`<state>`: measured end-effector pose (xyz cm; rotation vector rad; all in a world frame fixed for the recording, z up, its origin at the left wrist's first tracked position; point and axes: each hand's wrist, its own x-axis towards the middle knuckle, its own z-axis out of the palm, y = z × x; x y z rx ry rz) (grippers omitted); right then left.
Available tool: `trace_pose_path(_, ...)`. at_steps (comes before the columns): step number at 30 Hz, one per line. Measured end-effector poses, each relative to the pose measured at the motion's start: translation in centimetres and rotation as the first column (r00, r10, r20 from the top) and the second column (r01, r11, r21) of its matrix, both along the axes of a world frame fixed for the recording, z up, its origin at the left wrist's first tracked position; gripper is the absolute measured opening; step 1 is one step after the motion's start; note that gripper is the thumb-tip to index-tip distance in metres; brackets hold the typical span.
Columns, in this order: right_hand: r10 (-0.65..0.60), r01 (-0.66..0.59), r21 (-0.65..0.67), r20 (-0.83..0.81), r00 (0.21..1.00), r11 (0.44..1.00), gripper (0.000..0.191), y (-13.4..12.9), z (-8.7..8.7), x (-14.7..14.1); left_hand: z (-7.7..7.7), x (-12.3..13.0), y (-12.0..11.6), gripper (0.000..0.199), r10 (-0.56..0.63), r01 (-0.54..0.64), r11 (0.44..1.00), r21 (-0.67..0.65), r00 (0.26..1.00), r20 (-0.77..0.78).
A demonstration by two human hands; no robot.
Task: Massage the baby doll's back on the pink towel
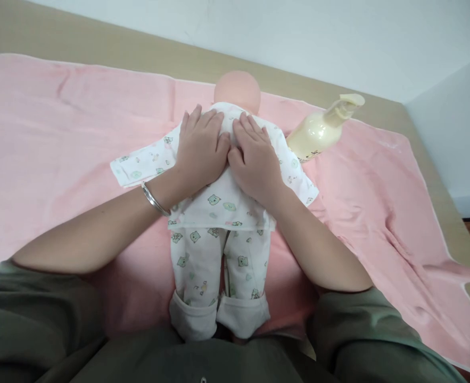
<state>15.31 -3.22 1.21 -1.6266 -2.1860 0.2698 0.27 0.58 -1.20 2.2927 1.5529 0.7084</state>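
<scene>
A baby doll (pixel 237 89) lies face down, its bald head toward the back. It wears a white printed top (pixel 229 207) and matching trousers (pixel 197 260) with turned-up cuffs. My left hand (pixel 203 146) rests flat on the left side of the doll's upper back, fingers stretched toward its shoulder. On the other side my right hand (pixel 257 159) lies flat too, its thumb close to the left thumb near the spine. Neither hand grips anything. The sleeves reach out to both sides, and the doll's own hands do not show.
A cream-coloured pump bottle (pixel 314 135) leans beside the doll's right sleeve. Under everything spreads a pink blanket (pixel 79 122), wrinkled at the right, over a wooden table (pixel 139 58). White walls (pixel 298 42) stand behind and at the right.
</scene>
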Motion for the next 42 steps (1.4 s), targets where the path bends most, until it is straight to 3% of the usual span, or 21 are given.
trace_pose_path(2,-0.028,0.028,-0.011,-0.018,0.999,1.0,0.06,0.9,-0.2,0.5,1.2,0.6,-1.5,0.072,0.062,-0.062,0.998,-0.008,0.997,-0.053)
trace_pose_path(4,-0.045,0.045,-0.034,-0.01,0.999,0.998,0.061,1.4,-0.1,0.8,2.0,1.2,-2.7,0.069,0.04,-0.04,0.999,-0.003,0.997,-0.064)
trace_pose_path(8,-0.068,0.072,-0.091,0.05,0.996,0.993,0.063,1.4,0.5,0.7,1.5,1.5,-3.7,0.063,-0.043,0.041,0.996,0.073,0.999,0.028)
trace_pose_path(14,-0.093,0.099,-0.089,0.067,0.993,0.991,0.063,1.2,0.7,0.2,-0.5,0.5,-1.9,0.055,-0.103,0.086,0.991,0.105,0.98,0.172)
trace_pose_path(22,-0.062,0.06,0.039,0.052,0.997,0.997,0.06,-0.8,0.7,-0.2,0.5,0.3,-0.1,0.075,0.012,-0.006,0.998,-0.066,0.996,0.083)
trace_pose_path(26,-0.021,0.017,0.077,0.05,0.999,0.997,0.06,-2.0,0.5,-0.8,0.2,0.0,0.3,0.073,0.012,-0.005,0.998,-0.059,0.994,0.111)
trace_pose_path(30,0.062,-0.06,0.088,-0.018,0.998,0.994,0.058,-0.5,0.0,-0.1,-0.6,-0.1,0.5,0.078,-0.057,0.061,0.998,-0.029,0.99,0.128)
trace_pose_path(36,-0.008,0.012,0.035,-0.116,0.993,0.999,0.054,2.6,-1.0,2.0,0.7,1.1,-2.7,0.068,-0.005,0.005,1.0,0.019,1.0,0.006)
trace_pose_path(39,-0.012,0.017,0.057,-0.084,0.996,0.998,0.055,2.7,-1.1,2.1,1.0,1.4,-4.2,0.058,-0.075,0.069,0.991,0.112,0.996,0.044)
trace_pose_path(42,-0.023,0.025,0.048,-0.042,0.999,0.999,0.056,2.3,-0.7,1.7,0.6,1.2,-4.0,0.055,-0.082,0.074,0.992,0.103,0.993,0.082)
